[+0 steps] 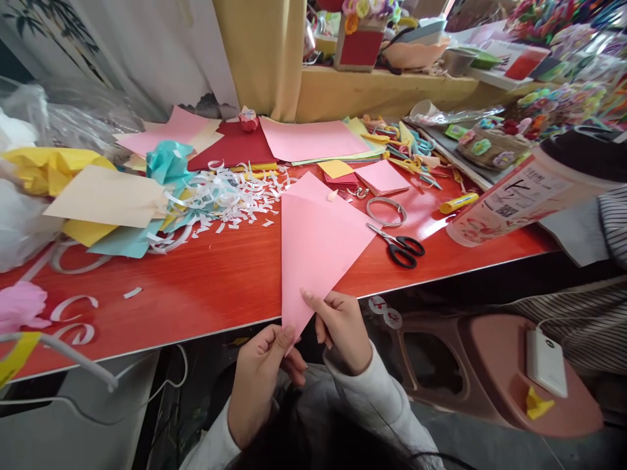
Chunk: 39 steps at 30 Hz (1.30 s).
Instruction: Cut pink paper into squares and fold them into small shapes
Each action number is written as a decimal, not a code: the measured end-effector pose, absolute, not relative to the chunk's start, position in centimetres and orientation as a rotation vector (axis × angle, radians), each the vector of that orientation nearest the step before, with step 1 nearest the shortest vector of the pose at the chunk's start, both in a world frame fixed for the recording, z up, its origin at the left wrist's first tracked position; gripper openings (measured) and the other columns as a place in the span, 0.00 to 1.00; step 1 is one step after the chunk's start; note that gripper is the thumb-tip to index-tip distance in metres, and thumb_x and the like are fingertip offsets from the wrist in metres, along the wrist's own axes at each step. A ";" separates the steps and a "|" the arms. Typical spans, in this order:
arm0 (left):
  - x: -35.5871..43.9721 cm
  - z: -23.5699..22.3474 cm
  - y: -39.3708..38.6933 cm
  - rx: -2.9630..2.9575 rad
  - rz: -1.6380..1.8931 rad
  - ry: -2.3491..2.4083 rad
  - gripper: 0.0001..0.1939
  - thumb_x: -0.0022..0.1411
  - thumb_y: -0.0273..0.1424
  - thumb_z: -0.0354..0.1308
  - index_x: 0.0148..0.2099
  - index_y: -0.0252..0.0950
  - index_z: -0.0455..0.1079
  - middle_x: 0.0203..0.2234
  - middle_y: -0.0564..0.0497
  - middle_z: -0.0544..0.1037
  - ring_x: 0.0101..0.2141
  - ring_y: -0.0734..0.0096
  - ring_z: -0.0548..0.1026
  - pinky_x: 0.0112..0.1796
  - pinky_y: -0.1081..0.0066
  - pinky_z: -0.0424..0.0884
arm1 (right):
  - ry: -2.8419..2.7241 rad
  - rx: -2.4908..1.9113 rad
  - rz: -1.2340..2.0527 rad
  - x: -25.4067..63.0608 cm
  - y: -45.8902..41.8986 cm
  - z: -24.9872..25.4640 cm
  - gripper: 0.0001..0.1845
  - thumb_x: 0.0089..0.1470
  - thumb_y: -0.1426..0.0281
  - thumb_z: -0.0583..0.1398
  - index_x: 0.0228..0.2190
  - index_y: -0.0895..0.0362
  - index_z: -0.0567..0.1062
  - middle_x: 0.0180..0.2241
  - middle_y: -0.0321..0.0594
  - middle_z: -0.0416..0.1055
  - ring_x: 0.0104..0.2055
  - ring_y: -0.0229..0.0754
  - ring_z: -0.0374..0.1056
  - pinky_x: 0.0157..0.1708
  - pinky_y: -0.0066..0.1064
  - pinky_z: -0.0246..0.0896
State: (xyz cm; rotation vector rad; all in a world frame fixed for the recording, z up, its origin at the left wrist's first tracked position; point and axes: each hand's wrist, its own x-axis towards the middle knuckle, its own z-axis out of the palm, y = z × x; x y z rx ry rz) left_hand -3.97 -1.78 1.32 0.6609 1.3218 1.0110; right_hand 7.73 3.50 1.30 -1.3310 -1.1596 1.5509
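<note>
A sheet of pink paper (323,235), folded into a triangle, reaches from my hands over the front edge of the red table (225,281). My left hand (267,365) pinches its lowest corner between thumb and fingers. A little higher, on the right slanting edge, my right hand (343,326) grips the same paper, thumb on top. Black-handled scissors (400,248) lie just right of the paper, with a silver ring-shaped band (386,211) behind them. A small pale scrap (332,195) rests on the paper's upper part.
White paper shreds (235,196) and coloured sheets (108,196) are heaped at the left. Pink sheets (313,139) lie at the back. A large cup (519,196) leans at the right, near a yellow glue stick (459,203). A stool (490,365) holding a white power bank (546,362) stands below.
</note>
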 end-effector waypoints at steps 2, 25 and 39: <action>-4.0 1.3 -1.7 0.662 1.001 1.329 0.13 0.55 0.38 0.52 0.27 0.32 0.64 0.14 0.54 0.71 0.14 0.76 0.68 0.19 0.76 0.65 | -1.164 -1.331 1.542 7.7 3.5 1.3 0.23 0.48 0.55 0.55 0.13 0.59 0.62 0.05 0.29 0.56 0.06 0.26 0.45 0.08 0.22 0.35; -4.0 1.1 -2.0 0.696 1.048 1.337 0.11 0.55 0.36 0.53 0.27 0.32 0.65 0.15 0.53 0.73 0.17 0.75 0.71 0.24 0.74 0.67 | -1.227 -1.415 1.315 7.3 3.4 1.2 0.26 0.48 0.55 0.55 0.09 0.58 0.58 0.05 0.29 0.51 0.08 0.26 0.45 0.11 0.23 0.40; -4.1 1.2 -1.6 0.696 0.995 1.432 0.12 0.49 0.37 0.58 0.29 0.32 0.68 0.20 0.52 0.74 0.24 0.72 0.73 0.30 0.73 0.70 | -1.243 -1.417 1.308 7.4 3.5 1.3 0.26 0.46 0.55 0.56 0.08 0.58 0.59 0.05 0.29 0.53 0.08 0.26 0.47 0.12 0.23 0.43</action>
